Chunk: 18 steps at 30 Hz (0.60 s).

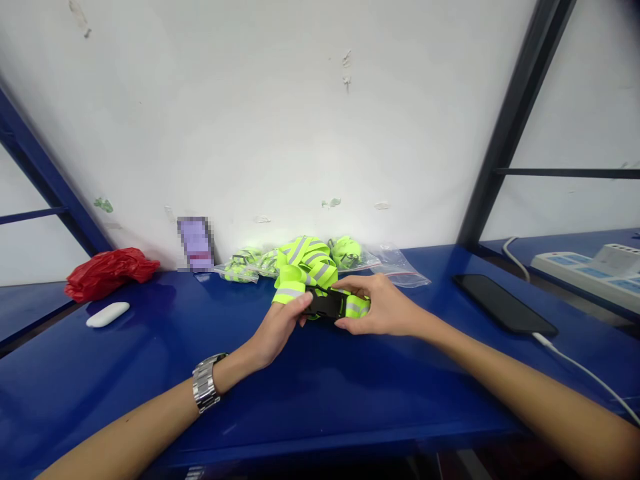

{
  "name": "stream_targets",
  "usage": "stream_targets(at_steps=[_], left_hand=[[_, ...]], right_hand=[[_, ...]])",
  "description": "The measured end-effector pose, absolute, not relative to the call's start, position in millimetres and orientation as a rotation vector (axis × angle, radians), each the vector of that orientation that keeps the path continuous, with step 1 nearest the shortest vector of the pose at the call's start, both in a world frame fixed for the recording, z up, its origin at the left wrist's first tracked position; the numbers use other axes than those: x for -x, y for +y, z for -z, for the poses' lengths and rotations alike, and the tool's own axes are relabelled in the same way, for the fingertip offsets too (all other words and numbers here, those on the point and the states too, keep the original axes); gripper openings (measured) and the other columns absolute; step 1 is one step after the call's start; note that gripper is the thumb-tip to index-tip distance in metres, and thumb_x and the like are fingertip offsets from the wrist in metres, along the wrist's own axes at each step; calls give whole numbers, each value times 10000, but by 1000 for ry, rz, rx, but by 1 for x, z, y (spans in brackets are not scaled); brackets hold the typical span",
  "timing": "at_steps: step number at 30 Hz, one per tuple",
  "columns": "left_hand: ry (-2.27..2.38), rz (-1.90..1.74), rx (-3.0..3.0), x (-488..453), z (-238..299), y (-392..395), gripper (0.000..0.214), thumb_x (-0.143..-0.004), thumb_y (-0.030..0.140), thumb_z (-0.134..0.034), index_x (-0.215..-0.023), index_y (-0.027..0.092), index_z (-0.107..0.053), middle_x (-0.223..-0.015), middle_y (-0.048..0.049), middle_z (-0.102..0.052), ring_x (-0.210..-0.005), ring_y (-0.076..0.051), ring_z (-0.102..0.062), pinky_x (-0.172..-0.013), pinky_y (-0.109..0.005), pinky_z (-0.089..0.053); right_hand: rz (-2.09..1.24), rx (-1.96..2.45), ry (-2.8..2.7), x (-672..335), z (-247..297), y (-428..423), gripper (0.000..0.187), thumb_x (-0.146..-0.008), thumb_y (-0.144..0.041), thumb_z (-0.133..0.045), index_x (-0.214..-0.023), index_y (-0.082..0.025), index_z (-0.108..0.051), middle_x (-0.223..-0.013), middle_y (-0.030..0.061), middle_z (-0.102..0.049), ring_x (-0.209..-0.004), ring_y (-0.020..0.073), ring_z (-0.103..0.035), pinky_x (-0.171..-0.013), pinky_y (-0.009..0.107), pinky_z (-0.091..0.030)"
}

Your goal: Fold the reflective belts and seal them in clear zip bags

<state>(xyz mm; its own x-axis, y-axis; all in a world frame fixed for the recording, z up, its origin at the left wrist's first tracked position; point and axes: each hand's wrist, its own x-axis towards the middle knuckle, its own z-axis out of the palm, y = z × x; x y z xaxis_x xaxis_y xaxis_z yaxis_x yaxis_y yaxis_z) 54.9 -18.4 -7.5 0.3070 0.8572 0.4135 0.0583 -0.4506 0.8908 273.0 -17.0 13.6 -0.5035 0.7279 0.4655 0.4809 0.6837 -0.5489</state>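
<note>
Left hand [274,333]: grip closed on the left end of a black buckle [327,305]. Right hand [383,308]: grip closed about its right end. The buckle is over the blue desk [300,407], in front of piled yellow-green reflective strap [305,257]. Clear plastic bag [400,263] lies behind, near the wall [280,120].

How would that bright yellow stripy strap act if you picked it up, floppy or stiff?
The strap would probably flop and dangle, since it lies in loose loops and folds. It's likely light, because it looks like a thin, flat band. The black buckle looks solid, so that part probably wouldn't bend much.
</note>
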Motion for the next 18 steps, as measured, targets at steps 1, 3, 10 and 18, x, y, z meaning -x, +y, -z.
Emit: stream_targets(at_steps=[1,3,10,18], left_hand=[[797,-1264,-1568,-58,6,-19,368,-877,488,-529,-1029,168,-628,-910,-67,-682,-763,-194,-639,-607,-293,-520],[808,-1284,-1283,-63,3,-19,345,-804,439,-652,-1007,160,-634,-880,-58,-682,-744,-177,-639,-583,-259,-512],[893,-1465,-1030,-69,-1,-14,392,-703,339,-756,-1018,191,-574,-772,18,-658,-610,-132,-613,-407,-190,-428],[810,-1509,-997,-72,-4,-14,314,-751,299,-725,-1013,172,-608,-985,-53,-702,-852,-196,-683,-689,-281,-579]], right_hand=[[-452,915,-2219,-271,-13,-18,462,-660,-318,-742,-1088,-165,-655,-906,38,-715,-768,203,-667,-723,331,-530],[-394,899,-2253,-265,-11,-22,453,-648,-311,-749,-1061,-154,-650,-915,56,-706,-773,216,-661,-716,349,-532],[169,619,-2140,-238,0,-46,314,-808,-183,-586,-1121,-184,-605,-1145,157,-626,-1098,300,-560,-930,495,-466],[-577,711,-2070,-215,8,-50,259,-843,-279,-598,-1074,-175,-652,-1048,83,-706,-972,224,-657,-886,342,-504]])
